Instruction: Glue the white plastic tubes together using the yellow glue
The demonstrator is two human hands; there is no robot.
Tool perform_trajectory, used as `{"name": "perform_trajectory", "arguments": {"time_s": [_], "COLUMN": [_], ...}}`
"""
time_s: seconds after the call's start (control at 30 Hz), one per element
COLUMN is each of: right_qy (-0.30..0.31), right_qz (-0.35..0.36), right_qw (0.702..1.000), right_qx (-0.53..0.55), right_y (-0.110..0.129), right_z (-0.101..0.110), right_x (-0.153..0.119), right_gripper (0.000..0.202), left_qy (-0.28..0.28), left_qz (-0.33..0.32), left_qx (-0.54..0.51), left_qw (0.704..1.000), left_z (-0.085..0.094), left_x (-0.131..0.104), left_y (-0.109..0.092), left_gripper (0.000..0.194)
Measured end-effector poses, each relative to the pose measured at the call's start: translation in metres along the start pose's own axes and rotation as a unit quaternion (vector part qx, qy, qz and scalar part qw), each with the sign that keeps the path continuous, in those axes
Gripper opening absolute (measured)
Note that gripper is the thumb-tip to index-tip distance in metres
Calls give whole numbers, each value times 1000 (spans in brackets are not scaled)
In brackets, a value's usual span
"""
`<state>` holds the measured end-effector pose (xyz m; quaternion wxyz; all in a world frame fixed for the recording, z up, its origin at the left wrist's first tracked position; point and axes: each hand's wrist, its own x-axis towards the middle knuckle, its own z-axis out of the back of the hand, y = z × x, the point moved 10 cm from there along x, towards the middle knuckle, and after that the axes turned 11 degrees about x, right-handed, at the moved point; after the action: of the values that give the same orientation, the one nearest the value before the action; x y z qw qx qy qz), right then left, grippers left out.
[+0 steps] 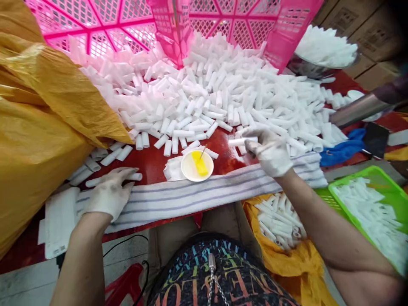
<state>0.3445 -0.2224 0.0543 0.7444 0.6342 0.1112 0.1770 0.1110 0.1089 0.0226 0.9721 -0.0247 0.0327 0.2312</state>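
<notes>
My left hand [110,193], in a thin white glove, lies low at the table's left with its fingers curled over a white plastic tube [137,177]. The fingers hide the tube's middle. At the right, my gloved right hand [270,153] pinches another short white tube [237,142] between thumb and fingers, just above the red tabletop [149,163]. Between the hands stands a small white bowl [188,170] holding a yellow block [199,163] with a thin stick in it. A large heap of white tubes [204,102] spreads behind.
A striped towel [178,197] lines the front edge. Pink plastic baskets [172,29] stand behind the heap, and a yellow sack [47,140] bulges at left. At right are a green basket [379,174], a blue cloth [346,148] and a metal bowl [306,68] of white pieces.
</notes>
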Motion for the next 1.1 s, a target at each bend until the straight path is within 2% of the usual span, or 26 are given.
{"name": "perform_trajectory", "arguments": {"time_s": [0.1, 0.13, 0.2, 0.23, 0.3, 0.37, 0.43, 0.47, 0.53, 0.63, 0.7, 0.8, 0.97, 1.1], "right_qy": [113, 133, 131, 119, 107, 118, 136, 139, 142, 151, 148, 142, 147, 153], "right_qz": [-141, -172, -178, -160, -90, 8, 95, 114, 91, 20, 57, 129, 88, 175], "right_qw": [975, 964, 964, 971, 986, 991, 985, 982, 984, 988, 987, 981, 985, 972], "right_qx": [130, 152, 149, 134, 88, 58, 51, 56, 55, 32, 28, 31, 16, 49], "right_y": [-33, -41, -51, -53, -50, -39, -28, -26, -30, -43, -35, -22, -30, -18], "right_z": [-47, -62, -79, -83, -87, -89, -91, -90, -91, -94, -93, -89, -89, -88], "right_x": [-25, -31, -32, -29, -21, -18, -22, -24, -27, -31, -32, -36, -38, -44], "right_gripper": [41, 47, 53, 52, 44, 32, 25, 25, 30, 32, 27, 22, 24, 14], "left_qy": [-15, -24, -30, -29, -35, -66, -107, -120, -116, -70, -44, -36, -26, -20], "left_qz": [18, 24, 32, 32, 33, 41, 51, 57, 65, 56, 45, 58, 51, 43], "left_qx": [-13, -7, 6, 9, 2, -24, -96, -154, -288, -444, -483, -474, -461, -445], "left_qw": [1000, 999, 999, 999, 999, 997, 988, 979, 948, 891, 873, 878, 885, 894], "left_z": [-4, -5, -8, -10, -10, -5, 2, 4, 0, -12, -18, -21, -18, -17], "left_x": [6, 9, 16, 18, 21, 20, 15, 12, 7, 4, 3, 2, -3, -7], "left_y": [-3, -7, -17, -22, -31, -36, -41, -44, -53, -76, -90, -94, -93, -95], "left_gripper": [35, 35, 35, 33, 31, 30, 30, 31, 35, 37, 36, 35, 35, 38]}}
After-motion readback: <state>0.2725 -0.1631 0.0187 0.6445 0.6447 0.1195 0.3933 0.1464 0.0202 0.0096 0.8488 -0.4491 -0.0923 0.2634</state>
